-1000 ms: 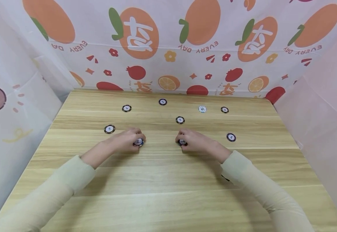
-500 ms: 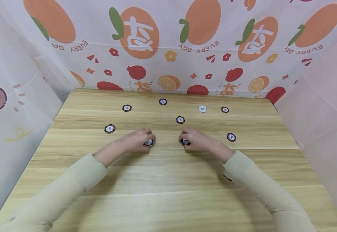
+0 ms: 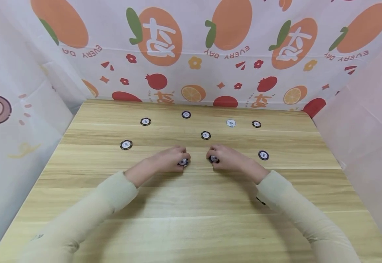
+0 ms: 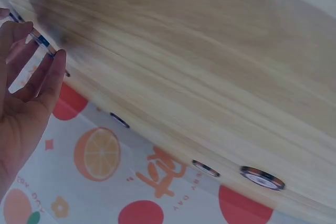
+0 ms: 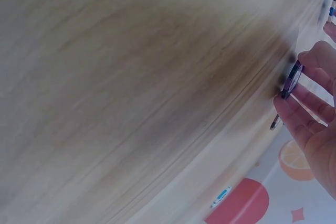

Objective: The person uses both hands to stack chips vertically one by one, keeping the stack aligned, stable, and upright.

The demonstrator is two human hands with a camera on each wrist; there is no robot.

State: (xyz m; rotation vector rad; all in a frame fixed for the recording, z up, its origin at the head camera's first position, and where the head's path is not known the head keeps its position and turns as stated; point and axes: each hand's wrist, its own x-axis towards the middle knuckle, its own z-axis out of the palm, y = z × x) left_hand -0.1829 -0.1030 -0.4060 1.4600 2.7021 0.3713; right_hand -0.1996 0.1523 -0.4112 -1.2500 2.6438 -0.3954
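Worktop [image 3: 184, 219], pale wood. Left hand [image 3: 168, 160] and right hand [image 3: 229, 159] face each other across a gap, each pinching a chip: left chip [image 3: 183, 162] blue-edged, right chip [image 3: 214, 159] purple-edged. Round, no long axis; side by side, apart. Loose chip [image 3: 205, 135] just beyond, nearer right hand.

There's the round, blue-marked chip [image 3: 182, 162] pinched in the left hand [image 3: 171, 160], and, apart to its right, a pale-centred purple chip [image 3: 214, 159] pinched in the right hand [image 3: 227, 158].
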